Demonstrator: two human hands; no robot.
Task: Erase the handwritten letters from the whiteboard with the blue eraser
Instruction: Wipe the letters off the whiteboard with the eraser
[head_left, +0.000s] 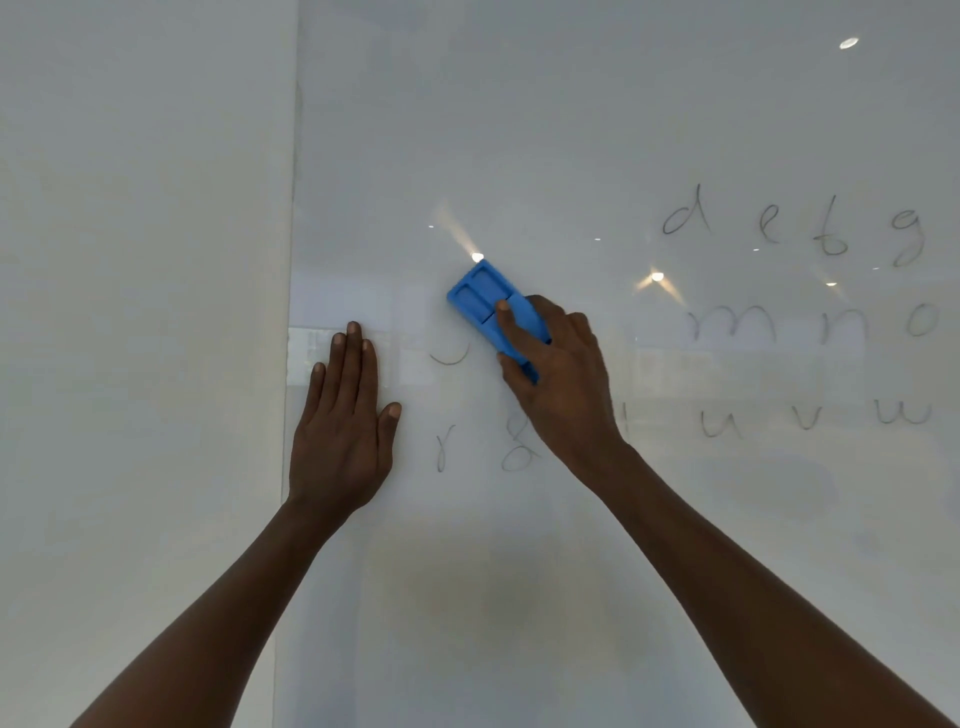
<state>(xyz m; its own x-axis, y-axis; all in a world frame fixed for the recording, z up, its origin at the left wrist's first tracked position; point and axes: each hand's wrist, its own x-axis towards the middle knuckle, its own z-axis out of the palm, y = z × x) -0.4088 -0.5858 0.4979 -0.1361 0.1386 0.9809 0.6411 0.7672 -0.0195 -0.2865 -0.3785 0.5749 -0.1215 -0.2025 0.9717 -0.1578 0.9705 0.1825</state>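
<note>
from my feed, the only off-task things are a plain off-white wall (140, 312) filling the left side, meeting the glossy surface along a vertical seam, and reflections of round ceiling lights (848, 43) scattered as bright spots across the upper right and middle, one flaring into a soft streak.

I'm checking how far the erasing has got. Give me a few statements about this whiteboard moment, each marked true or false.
1. The right hand holds the blue eraser against the whiteboard. True.
2. The left hand holds a marker. False: it lies flat and empty on the board.
3. Every letter has been erased. False: the letters d e f g and others remain at right.
4. A curved stroke remains between the two hands. True.
5. The eraser is red. False: it is blue.
</note>
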